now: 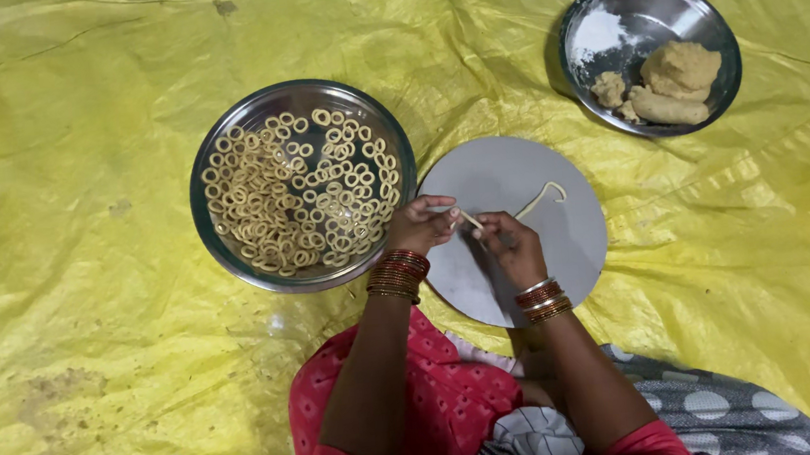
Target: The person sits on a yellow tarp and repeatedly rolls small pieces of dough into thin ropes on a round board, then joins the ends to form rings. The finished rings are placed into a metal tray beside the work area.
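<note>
My left hand (421,224) and my right hand (510,245) meet over a round grey board (565,244), both pinching a short thin piece of pale dough (470,218) between their fingertips. A longer thin dough rope (541,197) with a hooked end lies on the board just right of my hands. Left of the board stands a steel plate (214,223) filled with several small dough rings (301,192). Both wrists wear red and gold bangles.
A second steel plate (696,12) at the upper right holds lumps of dough (677,76) and some white flour (595,37). Everything rests on a wrinkled yellow plastic sheet (88,233). My knees in red and dotted grey cloth are at the bottom.
</note>
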